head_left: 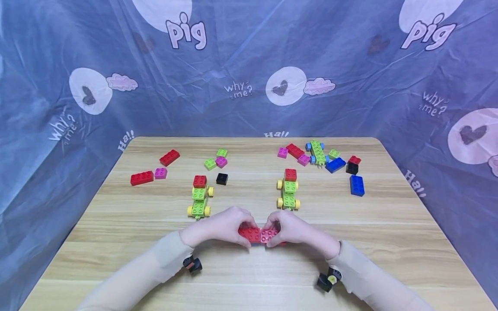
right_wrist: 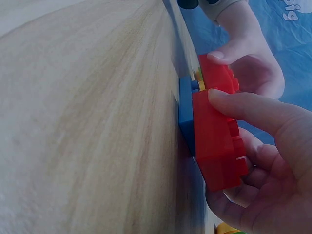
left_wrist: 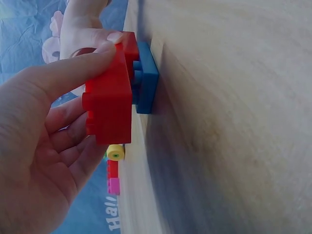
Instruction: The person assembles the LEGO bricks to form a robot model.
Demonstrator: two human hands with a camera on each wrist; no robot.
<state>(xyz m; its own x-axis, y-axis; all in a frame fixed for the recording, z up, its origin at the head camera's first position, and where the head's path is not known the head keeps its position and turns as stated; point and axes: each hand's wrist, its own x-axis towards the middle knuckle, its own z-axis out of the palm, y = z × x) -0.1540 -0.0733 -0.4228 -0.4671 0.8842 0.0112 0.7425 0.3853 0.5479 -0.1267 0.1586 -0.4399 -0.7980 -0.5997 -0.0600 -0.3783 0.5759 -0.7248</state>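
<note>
Here at the near side of the table (head_left: 249, 276), the left hand (head_left: 231, 226) has a firm pinch on a red brick (left_wrist: 109, 105), thumb on one long side and fingers round the other, while the right hand (head_left: 292, 226) grips a second red brick (right_wrist: 214, 134) the same way. Both are glossy hard plastic, oblong with sharp edges and round studs on top, and they're end to end above a blue brick (left_wrist: 147, 80) lying on the pale, streaky wood grain. Blue studs show in a gap below the left one; the right one sits lower, though from these angles I can't be sure either is fully pressed home. From above, the fingers cover the outer ends of both. Just beyond the hands stand two little cars, the left car (head_left: 199, 206) and the right car (head_left: 289, 198), lime green on chunky yellow wheels, each topped by a red block at its far end. A black block (head_left: 222, 179) lies between them, a bit farther back. Over on the far left, long red bricks and a square pink block (head_left: 161, 173); on the far right, a lime base with blue wheels (head_left: 317, 152) amid a scatter, plus a blue block (head_left: 356, 185) nearer us. Behind everything hangs a wrinkled blue curtain (head_left: 218, 112) printed with hearts and lettering.
</note>
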